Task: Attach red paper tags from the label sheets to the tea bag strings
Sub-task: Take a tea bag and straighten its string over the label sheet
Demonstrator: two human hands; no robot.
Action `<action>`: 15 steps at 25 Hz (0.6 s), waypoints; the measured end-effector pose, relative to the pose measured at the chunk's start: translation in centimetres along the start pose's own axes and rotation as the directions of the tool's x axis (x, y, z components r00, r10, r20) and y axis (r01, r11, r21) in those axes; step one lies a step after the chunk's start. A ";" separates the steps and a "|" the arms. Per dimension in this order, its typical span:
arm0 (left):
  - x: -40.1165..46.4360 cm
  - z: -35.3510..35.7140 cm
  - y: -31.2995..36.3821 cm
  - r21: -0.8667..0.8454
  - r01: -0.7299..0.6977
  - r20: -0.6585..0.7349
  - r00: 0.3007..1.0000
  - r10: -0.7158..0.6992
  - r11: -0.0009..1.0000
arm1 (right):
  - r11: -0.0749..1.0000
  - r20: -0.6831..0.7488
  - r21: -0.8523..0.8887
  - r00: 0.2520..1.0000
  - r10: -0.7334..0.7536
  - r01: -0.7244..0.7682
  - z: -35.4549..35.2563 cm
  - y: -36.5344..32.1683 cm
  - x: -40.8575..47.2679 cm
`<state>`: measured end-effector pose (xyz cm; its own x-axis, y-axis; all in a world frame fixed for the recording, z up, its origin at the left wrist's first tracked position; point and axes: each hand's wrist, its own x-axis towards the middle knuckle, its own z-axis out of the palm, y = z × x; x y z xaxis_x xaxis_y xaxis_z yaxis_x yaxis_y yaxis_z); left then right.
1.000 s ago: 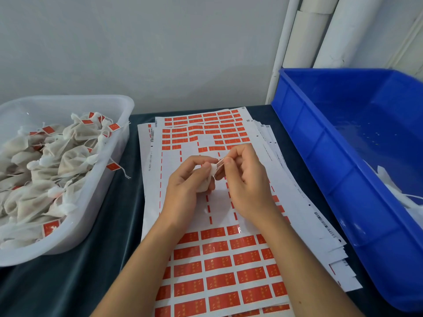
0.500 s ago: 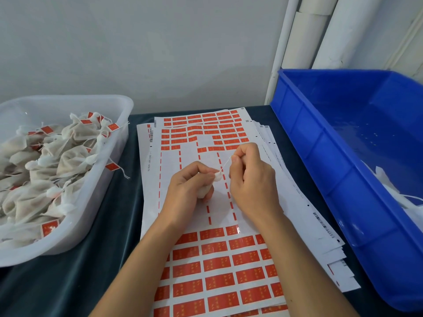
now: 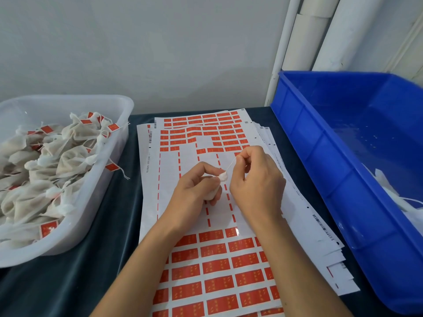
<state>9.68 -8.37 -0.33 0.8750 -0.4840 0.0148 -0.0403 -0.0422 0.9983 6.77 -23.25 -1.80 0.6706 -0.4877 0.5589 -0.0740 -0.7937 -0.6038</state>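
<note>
My left hand (image 3: 194, 191) grips a small white tea bag (image 3: 222, 177) above the stack of label sheets (image 3: 190, 225). My right hand (image 3: 256, 179) pinches the bag's thin white string (image 3: 230, 165) and holds it stretched up and to the right. Most of the bag is hidden inside my left fist. Red paper tags (image 3: 217, 266) fill the near rows of the top sheet, and more red tags (image 3: 206, 126) fill the far rows. The middle band of the sheet is bare backing.
A clear plastic tub (image 3: 119, 143) at the left holds several tea bags with red tags on their strings. A blue crate (image 3: 320, 156) at the right holds a few white tea bags (image 3: 402, 197). A dark cloth (image 3: 68, 282) covers the table.
My right hand has drawn the string out from the bag, moving up and to the right. My left hand stays in place with the bag.
</note>
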 end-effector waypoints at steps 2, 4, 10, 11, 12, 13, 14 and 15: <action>-0.1 -0.1 0.0 0.001 0.015 0.003 1.000 -0.015 1.000 | 1.000 0.013 0.013 1.000 -0.005 0.005 0.0 0.0 0.0; -0.2 -0.4 -0.2 0.034 0.034 0.006 0.999 -0.035 0.999 | 0.999 0.047 0.037 0.998 -0.030 0.028 -0.2 0.4 0.2; -0.1 -0.1 -0.3 0.073 0.032 0.022 0.999 -0.034 0.997 | 0.992 0.184 0.122 0.982 -0.042 0.019 -0.3 0.8 0.5; -0.1 0.0 -0.3 0.098 0.030 -0.007 1.000 -0.029 0.995 | 0.993 0.166 0.108 0.984 -0.057 0.039 -0.4 0.7 0.4; 0.1 0.0 -0.4 0.123 0.033 -0.030 0.999 -0.029 0.992 | 0.994 0.135 0.088 0.988 -0.074 0.063 -0.4 0.7 0.3; 0.2 0.0 -0.5 0.142 0.039 -0.041 0.999 -0.034 0.989 | 0.994 0.106 0.075 0.990 -0.088 0.081 -0.4 0.7 0.3; 0.2 0.0 -0.5 0.150 0.043 -0.042 0.998 -0.037 0.988 | 0.993 0.094 0.083 0.991 -0.096 0.088 -0.5 0.6 0.3; 0.2 0.1 -0.5 0.150 0.043 -0.039 0.999 -0.038 0.988 | 0.990 0.108 0.111 0.989 -0.096 0.084 -0.6 0.6 0.3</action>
<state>9.85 -8.49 -0.81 0.8940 -0.4476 -0.0207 -0.0746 -0.1941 0.9781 6.49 -24.05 -1.69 0.7505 -0.3667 0.5498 0.0652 -0.7868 -0.6138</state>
